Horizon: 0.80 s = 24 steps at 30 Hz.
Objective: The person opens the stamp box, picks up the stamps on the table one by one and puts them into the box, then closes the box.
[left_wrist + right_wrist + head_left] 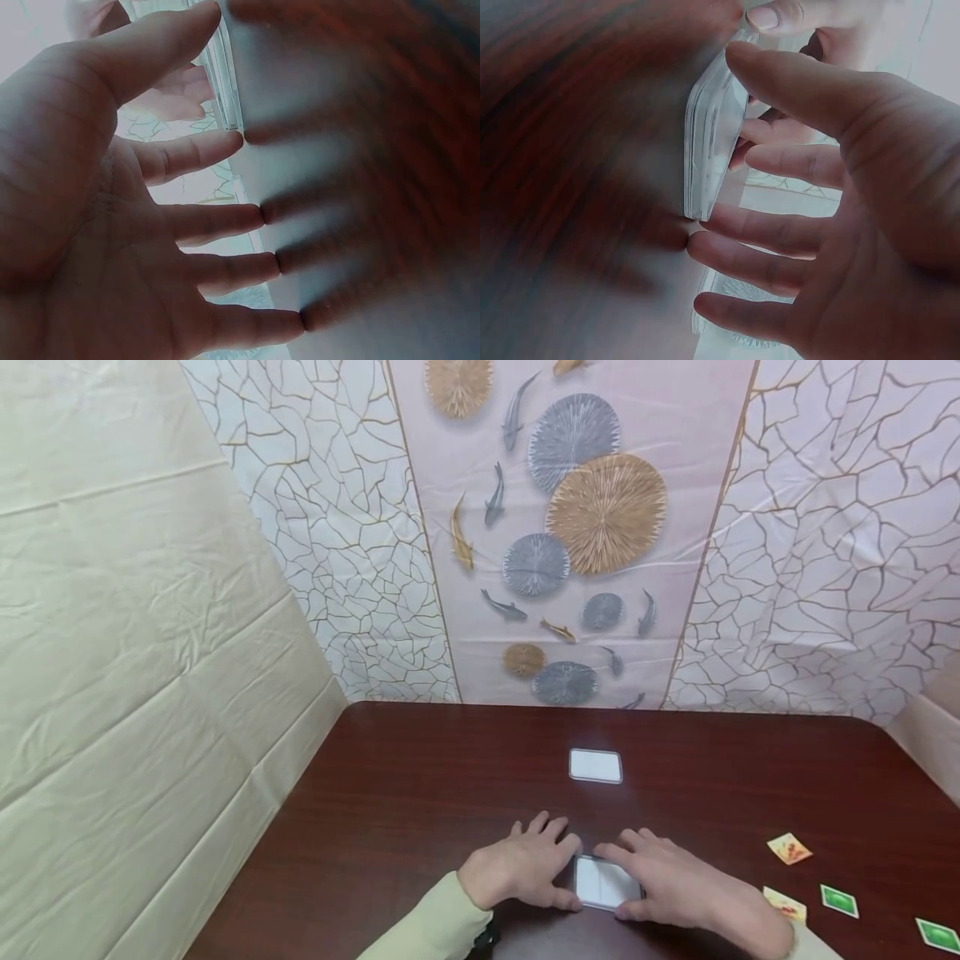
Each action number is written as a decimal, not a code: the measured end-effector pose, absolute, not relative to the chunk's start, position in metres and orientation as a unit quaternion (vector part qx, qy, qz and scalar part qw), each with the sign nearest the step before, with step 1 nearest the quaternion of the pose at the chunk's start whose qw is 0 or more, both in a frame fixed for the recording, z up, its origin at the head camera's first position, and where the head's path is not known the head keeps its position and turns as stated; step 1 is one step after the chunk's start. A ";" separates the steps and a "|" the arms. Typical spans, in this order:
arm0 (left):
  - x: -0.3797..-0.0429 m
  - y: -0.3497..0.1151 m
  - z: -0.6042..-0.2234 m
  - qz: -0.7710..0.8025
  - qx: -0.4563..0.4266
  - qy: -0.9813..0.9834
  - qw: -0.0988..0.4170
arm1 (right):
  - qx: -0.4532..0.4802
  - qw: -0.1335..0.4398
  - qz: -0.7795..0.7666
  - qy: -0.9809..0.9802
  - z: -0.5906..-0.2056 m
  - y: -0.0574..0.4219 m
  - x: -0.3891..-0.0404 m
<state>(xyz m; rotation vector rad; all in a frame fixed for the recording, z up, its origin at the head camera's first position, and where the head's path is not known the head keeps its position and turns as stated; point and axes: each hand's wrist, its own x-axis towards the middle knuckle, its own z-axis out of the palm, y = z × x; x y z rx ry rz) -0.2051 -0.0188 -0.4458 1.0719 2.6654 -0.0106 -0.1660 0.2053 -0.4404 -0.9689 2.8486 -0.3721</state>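
Note:
A flat clear plastic case (602,883) with a pale, shiny top lies on the dark table, between both hands. My right hand (678,878) holds it from the right, thumb at its near edge and fingers at its far edge. In the right wrist view, the side of the case (705,150) spans from the thumb to a fingertip. My left hand (525,862) is at the left end of the case, fingers spread and fairly straight. Its fingertips (259,214) rest on the tabletop, with thumb and index beside the case's edge (225,71).
A similar flat case (596,766) lies farther back on the table (420,802). To the right are two orange-patterned cards (789,848) and two green cards (838,901), one partly behind the right forearm. A patterned cloth (570,527) hangs behind the table.

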 end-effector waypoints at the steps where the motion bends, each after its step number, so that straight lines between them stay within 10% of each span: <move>1: -0.205 -0.019 -0.446 -0.004 0.369 0.920 0.134 | -0.322 0.048 -0.120 0.938 -0.441 0.204 -0.166; 24: -0.204 -0.017 -0.446 -0.007 0.362 0.922 0.135 | -0.360 -0.011 -0.135 0.923 -0.450 0.198 -0.166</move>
